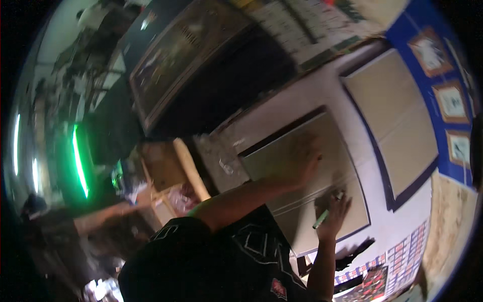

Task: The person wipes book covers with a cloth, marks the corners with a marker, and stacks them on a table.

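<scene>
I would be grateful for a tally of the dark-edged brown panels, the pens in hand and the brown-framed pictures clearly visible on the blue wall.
Dark-edged brown panels: 2
Pen, in the right hand: 1
Brown-framed pictures: 3
Total: 6

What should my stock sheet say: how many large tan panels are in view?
2: a tan panel below the left hand and right hand; a second tan panel farther right. More could be hidden underneath.
</scene>
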Demonstrator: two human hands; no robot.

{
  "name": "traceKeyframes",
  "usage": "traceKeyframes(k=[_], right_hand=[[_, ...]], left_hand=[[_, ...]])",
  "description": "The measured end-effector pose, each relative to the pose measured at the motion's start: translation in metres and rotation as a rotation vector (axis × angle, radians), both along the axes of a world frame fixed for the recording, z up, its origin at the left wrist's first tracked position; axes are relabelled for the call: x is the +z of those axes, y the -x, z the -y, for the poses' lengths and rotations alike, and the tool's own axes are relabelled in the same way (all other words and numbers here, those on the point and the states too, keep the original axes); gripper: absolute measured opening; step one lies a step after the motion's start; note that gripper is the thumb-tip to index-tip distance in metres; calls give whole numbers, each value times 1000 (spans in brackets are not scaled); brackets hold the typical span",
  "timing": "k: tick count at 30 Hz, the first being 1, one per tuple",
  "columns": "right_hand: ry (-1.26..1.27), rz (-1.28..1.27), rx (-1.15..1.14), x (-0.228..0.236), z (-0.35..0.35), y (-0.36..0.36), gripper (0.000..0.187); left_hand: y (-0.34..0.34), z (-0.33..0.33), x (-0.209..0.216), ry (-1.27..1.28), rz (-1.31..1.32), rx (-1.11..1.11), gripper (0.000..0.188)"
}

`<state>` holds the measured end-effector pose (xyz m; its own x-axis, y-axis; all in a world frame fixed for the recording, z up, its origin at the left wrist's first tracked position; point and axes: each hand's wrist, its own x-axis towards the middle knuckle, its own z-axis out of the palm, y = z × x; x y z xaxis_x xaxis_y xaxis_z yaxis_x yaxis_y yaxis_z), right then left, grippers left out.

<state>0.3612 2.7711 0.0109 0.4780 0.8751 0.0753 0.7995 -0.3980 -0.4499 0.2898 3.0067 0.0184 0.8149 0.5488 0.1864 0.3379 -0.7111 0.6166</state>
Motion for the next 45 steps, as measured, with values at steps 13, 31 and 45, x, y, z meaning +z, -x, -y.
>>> traceKeyframes(k=[13, 31, 45], right_hand=[[-459, -741, -365, 14, -23, -77, 42], [-149, -276, 466, 2, -237, -172, 18], [11, -369, 396, 0, -240, -172, 25]], left_hand=[[34, 0, -14, 93, -99, -60, 35], [-15, -41, -5, 129, -233, -105, 32], [-15, -48, -5, 132, -173, -112, 33]])
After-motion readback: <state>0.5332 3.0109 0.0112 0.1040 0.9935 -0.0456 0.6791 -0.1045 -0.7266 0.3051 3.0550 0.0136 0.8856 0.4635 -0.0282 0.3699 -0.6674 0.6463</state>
